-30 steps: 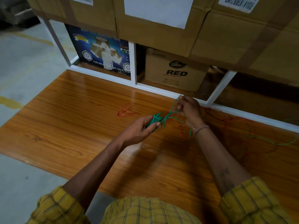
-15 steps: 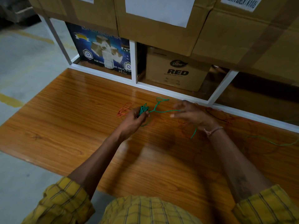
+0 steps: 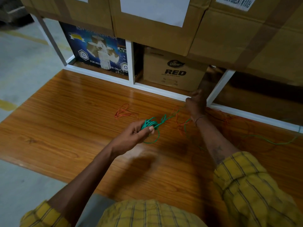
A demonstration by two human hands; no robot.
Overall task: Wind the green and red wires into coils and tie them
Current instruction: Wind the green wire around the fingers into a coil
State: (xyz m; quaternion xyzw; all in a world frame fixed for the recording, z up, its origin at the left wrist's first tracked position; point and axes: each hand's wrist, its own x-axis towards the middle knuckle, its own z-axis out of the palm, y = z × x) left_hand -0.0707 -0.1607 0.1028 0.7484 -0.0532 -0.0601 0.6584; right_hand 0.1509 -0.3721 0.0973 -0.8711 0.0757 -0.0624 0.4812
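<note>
A warehouse or stockroom: taped cardboard cartons (image 3: 157, 30) stacked on a white metal rack (image 3: 131, 63), concrete floor (image 3: 24, 66) with yellow line markings (image 3: 6, 104).

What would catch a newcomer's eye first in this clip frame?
The bright green wire coil stands out at the centre, gripped in the left hand above the glossy wooden board. From it a green strand runs up to the right hand, raised near the white rack frame. A small red wire bundle lies on the board just left of the coil.
</note>
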